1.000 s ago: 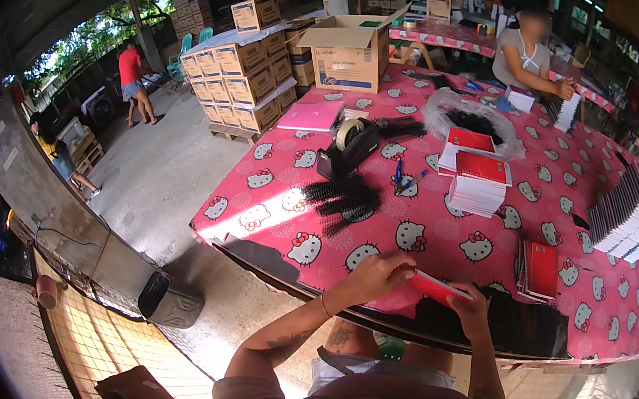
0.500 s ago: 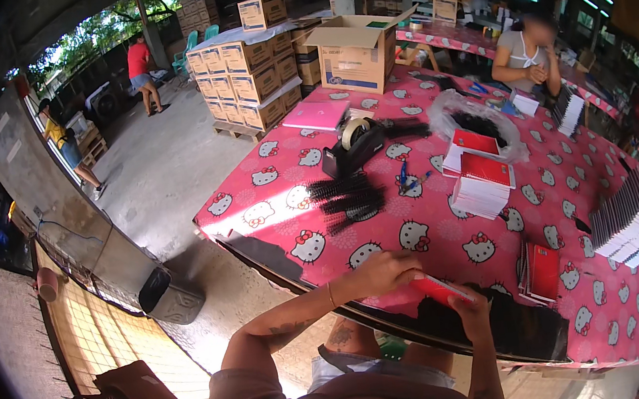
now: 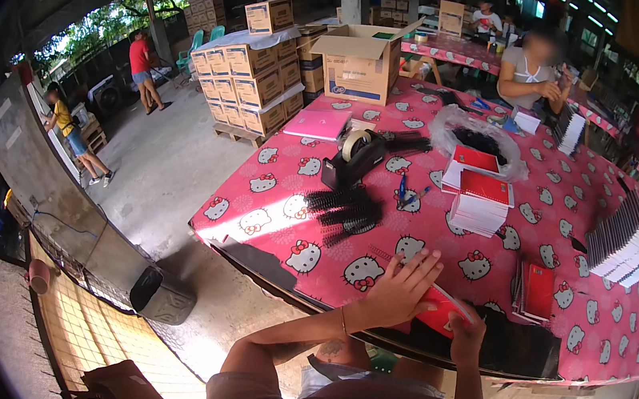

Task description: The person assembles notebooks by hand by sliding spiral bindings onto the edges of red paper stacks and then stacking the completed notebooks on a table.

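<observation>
A red-covered notebook (image 3: 438,315) is tilted at the near edge of the table. Its right end is gripped by my right hand (image 3: 466,333), the thumb over the cover. My left hand (image 3: 406,290) lies across the notebook's upper left edge with its fingers stretched out. A thin dark spiral coil (image 3: 381,254) pokes out beyond the left hand's fingers; the rest of it is hidden under that hand. Farther up the table is a bundle of black spiral coils (image 3: 344,211). To the right lie red notebooks with black coils (image 3: 537,290).
A pink patterned cloth (image 3: 291,227) covers the table. On it stand a tape dispenser (image 3: 350,159), stacked red notebooks (image 3: 482,206), a plastic bag of black coils (image 3: 480,134), a row of bound notebooks (image 3: 628,243) and an open carton (image 3: 355,74). A co-worker (image 3: 533,74) sits across.
My left hand has gone from pinching at the notebook's edge to lying over it with fingers spread. The thin coil beyond its fingers now shows. My right hand still grips the notebook, slightly lower.
</observation>
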`<state>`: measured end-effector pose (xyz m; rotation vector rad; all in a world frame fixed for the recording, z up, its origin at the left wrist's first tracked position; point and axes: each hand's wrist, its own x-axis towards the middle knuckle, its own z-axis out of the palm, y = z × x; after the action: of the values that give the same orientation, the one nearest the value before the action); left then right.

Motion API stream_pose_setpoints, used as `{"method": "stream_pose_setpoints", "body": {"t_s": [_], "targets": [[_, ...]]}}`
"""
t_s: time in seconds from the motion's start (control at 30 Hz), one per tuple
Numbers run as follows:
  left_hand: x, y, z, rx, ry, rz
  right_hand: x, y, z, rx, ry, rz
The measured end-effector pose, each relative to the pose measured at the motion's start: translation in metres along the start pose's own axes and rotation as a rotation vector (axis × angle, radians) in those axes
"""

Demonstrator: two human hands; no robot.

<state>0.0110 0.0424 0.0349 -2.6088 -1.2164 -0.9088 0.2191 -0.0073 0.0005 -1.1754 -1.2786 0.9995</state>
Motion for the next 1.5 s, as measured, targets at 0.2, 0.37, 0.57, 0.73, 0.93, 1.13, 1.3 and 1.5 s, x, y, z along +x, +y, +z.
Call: {"method": "stream_pose_setpoints", "body": {"t_s": [0.2,0.37,0.57,0.73,0.93,1.13,1.3,1.5], "targets": [[-0.017,-0.006,0.016,0.033,0.067,-0.006,-0.004,0.014,-0.004,0.021,-0.005,0.069],[0.004,-0.043,0.000,-0.441,-0.469,-0.091,0.006,0.001,-0.010,-0.075,-0.101,0.013],[-0.006,0.006,-0.005,0.041,-0.072,0.036,-0.001,-0.010,0.002,-0.025,0.024,-0.030],[-0.014,0.016,0.006,0.098,0.019,-0.047,-0.005,-0.008,0.000,0.063,0.010,0.052],[-0.042,0.035,0.012,-0.072,-0.193,0.018,-0.004,-0.010,-0.009,0.075,0.048,0.036],[-0.006,0.032,-0.004,0.071,-0.089,0.007,-0.003,-0.012,0.001,0.171,0.058,0.024],[0.009,0.027,-0.014,0.145,-0.008,-0.015,-0.004,-0.017,0.001,0.176,-0.047,0.020],[-0.021,0.025,-0.004,0.042,0.003,0.027,-0.008,-0.003,-0.010,0.045,-0.165,0.080]]}}
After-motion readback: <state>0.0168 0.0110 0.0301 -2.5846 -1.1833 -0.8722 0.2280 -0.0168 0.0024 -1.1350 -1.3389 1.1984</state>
